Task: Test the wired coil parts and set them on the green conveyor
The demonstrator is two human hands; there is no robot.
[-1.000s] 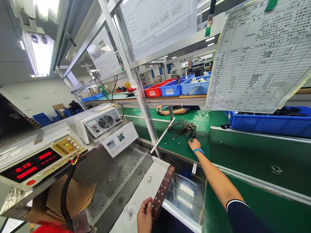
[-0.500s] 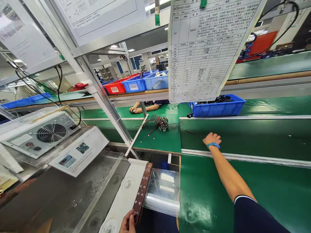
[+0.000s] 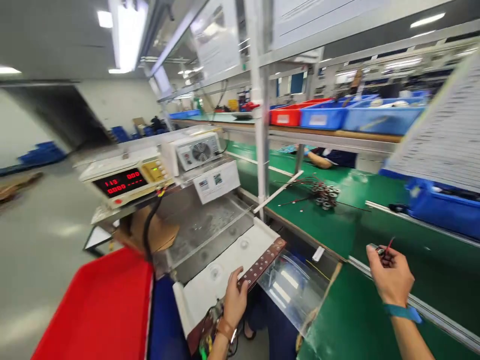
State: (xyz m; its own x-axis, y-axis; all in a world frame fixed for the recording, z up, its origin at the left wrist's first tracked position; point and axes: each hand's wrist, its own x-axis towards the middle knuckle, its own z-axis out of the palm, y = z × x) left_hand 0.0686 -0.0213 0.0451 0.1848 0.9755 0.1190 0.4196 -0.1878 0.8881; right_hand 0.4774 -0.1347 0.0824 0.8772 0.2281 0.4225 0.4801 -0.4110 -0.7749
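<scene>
Bright strip lighting hangs over a smooth green worktop [image 3: 348,312] in the head view, the only one. The right hand [image 3: 392,275] has its fingers pinched closed on one small round metallic part with a red wire [image 3: 380,251], its wire slanting up and rightward. Well apart, left of that part, lies one maroon flat strip with metal studs [image 3: 265,260], its long axis running from near left to far right; the left hand [image 3: 235,295] is nearer, fingers partly curled about its edge, grip firmness unclear. Beyond, nearer the right hand than the left, sits one tangled cluster of wired metallic parts [image 3: 325,196], too blurred to count. Above stand one red plastic bin [image 3: 296,119] and at least two blue plastic bins [image 3: 333,120].
</scene>
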